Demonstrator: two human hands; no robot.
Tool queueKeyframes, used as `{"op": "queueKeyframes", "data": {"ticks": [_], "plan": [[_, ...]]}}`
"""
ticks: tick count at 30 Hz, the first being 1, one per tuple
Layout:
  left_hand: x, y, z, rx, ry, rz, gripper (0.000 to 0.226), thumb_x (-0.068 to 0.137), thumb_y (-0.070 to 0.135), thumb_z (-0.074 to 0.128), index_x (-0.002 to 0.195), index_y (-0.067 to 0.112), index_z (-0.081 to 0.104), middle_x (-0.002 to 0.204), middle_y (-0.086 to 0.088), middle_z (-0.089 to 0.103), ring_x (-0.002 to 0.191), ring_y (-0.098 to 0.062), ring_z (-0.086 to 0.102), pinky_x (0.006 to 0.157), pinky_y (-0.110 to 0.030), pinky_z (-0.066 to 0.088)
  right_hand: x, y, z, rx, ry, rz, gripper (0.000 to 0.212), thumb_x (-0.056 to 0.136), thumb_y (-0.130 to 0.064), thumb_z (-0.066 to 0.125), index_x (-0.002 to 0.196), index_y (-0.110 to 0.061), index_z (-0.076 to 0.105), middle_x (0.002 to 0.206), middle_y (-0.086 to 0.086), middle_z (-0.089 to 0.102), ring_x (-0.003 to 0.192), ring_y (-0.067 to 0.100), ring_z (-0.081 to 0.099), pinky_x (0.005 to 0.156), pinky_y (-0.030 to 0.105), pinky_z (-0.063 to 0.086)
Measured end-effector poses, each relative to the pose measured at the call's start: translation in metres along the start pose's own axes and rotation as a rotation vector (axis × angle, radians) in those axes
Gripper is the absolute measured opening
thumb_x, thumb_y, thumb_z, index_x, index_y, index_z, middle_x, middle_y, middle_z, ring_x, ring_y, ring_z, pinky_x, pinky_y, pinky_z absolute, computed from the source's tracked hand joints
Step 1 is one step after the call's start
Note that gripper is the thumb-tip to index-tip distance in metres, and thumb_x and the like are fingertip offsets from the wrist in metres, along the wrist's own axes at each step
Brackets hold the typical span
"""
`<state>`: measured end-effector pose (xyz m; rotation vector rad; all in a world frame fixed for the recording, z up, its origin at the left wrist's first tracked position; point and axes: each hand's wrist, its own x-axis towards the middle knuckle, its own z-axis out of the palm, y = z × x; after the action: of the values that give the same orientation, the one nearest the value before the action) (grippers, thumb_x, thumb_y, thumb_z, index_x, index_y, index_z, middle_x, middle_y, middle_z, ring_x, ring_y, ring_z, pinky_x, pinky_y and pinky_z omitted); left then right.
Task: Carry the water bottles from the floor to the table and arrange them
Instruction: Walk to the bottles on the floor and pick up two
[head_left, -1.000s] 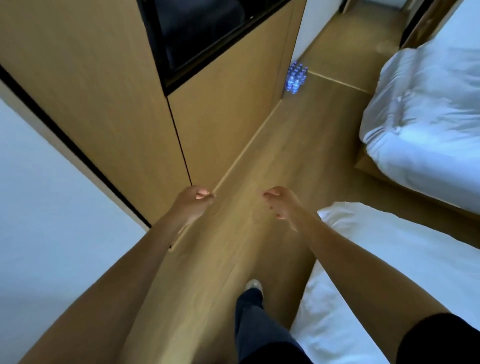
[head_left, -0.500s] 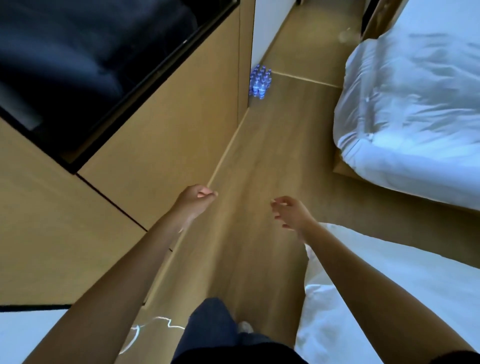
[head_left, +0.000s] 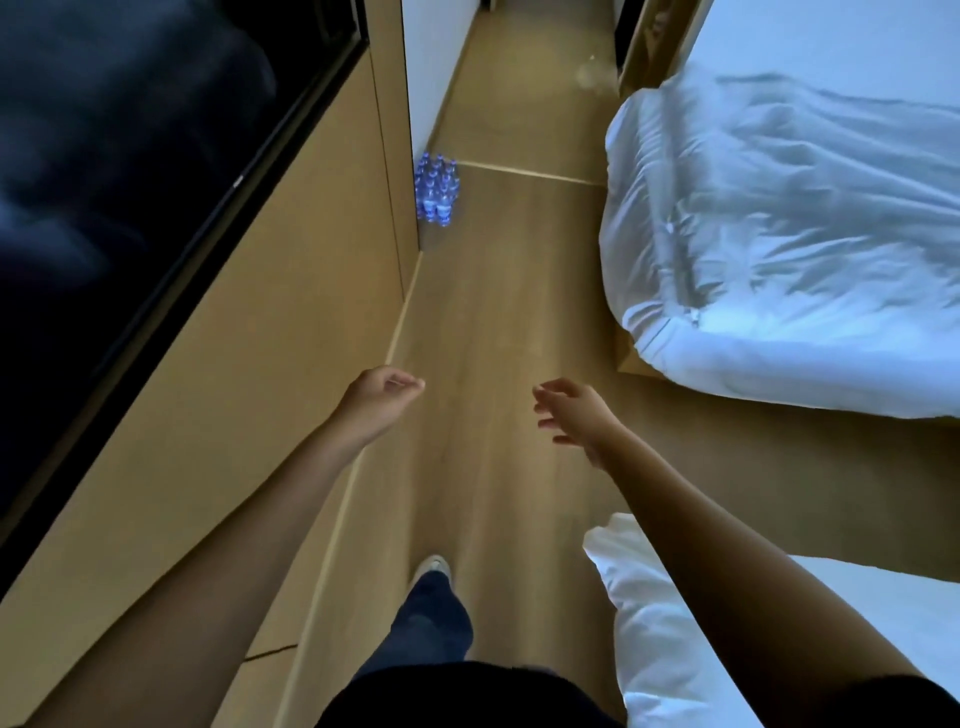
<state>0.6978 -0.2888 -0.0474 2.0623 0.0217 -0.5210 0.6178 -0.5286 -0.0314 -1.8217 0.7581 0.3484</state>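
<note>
Clear glossy plastic water bottles (head_left: 437, 192); smooth matt wood floor (head_left: 498, 291) and cabinet panel (head_left: 291, 291); rumpled white cloth duvet (head_left: 810, 218); glossy black screen (head_left: 130, 156).

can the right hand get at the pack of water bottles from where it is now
Probably not yet. The right hand hangs in the air with nothing in it, and the pack of water bottles stands far ahead on the floor against the wooden wall. Nothing blocks the way, but the person would have to walk closer.
</note>
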Motion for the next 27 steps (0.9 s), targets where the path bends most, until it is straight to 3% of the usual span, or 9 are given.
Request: {"op": "queueKeyframes", "data": {"ticks": [5, 14, 20, 27], "plan": [[0.089, 0.034, -0.026, 0.009, -0.021, 0.022, 0.010, 0.091, 0.029, 0.065, 0.082, 0.026, 0.063, 0.089, 0.006, 0.064, 0.083, -0.010, 0.058, 0.065, -0.018, 0.042, 0.070, -0.066, 0.006, 0.046, 0.001, -0.016, 0.033, 0.099, -0.036, 0.055, 0.124, -0.015, 0.058, 0.113, 0.008, 0.067, 0.103, 0.024, 0.065, 0.079, 0.033, 0.051], [0.230, 0.084, -0.024, 0.047, -0.098, -0.002, 0.011, 0.092, 0.033, 0.063, 0.091, 0.022, 0.064, 0.103, 0.000, 0.064, 0.094, -0.014, 0.059, 0.072, -0.022, 0.043, 0.198, -0.125, -0.020, 0.037, -0.002, 0.013, 0.030, 0.100, -0.037, 0.053, 0.122, -0.017, 0.058, 0.113, 0.007, 0.067, 0.103, 0.022, 0.064, 0.077, 0.033, 0.051], [0.351, 0.139, -0.007, 0.050, -0.070, -0.023, 0.011, 0.092, 0.034, 0.062, 0.090, 0.023, 0.064, 0.102, 0.000, 0.063, 0.094, -0.014, 0.059, 0.069, -0.023, 0.043, 0.315, -0.185, -0.068, 0.017, -0.022, 0.004, 0.032, 0.101, -0.035, 0.051, 0.125, -0.014, 0.056, 0.115, 0.008, 0.066, 0.106, 0.024, 0.063, 0.091, 0.040, 0.052], [0.490, 0.228, 0.009, 0.037, -0.002, -0.051, 0.012, 0.092, 0.034, 0.061, 0.091, 0.023, 0.065, 0.098, 0.000, 0.063, 0.085, -0.012, 0.058, 0.064, -0.022, 0.042, 0.453, -0.269, -0.144, 0.019, -0.015, -0.037, 0.032, 0.100, -0.035, 0.053, 0.123, -0.014, 0.058, 0.113, 0.008, 0.066, 0.105, 0.026, 0.064, 0.086, 0.038, 0.052]]}}
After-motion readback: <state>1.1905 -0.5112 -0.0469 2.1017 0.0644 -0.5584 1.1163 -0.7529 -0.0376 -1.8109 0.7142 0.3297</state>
